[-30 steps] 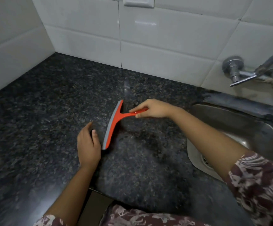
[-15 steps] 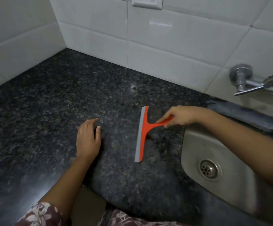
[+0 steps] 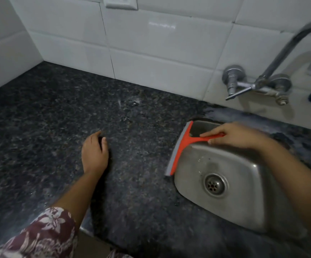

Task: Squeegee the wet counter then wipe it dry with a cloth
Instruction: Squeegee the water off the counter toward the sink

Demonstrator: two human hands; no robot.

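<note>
The dark speckled surface [image 3: 48,127] meets white wall tiles [image 3: 151,53] at the back and on your left. Your left hand [image 3: 94,153] lies flat and loose on it, holding nothing, with lots of bare room all around. Your right hand [image 3: 232,135] grips the handle of the red squeegee [image 3: 180,148]. Its blade sits right at the sink [image 3: 247,205] rim, left of that hand. A tap [image 3: 281,58] sticks out behind it.

No readable text, label or number anywhere.
</note>
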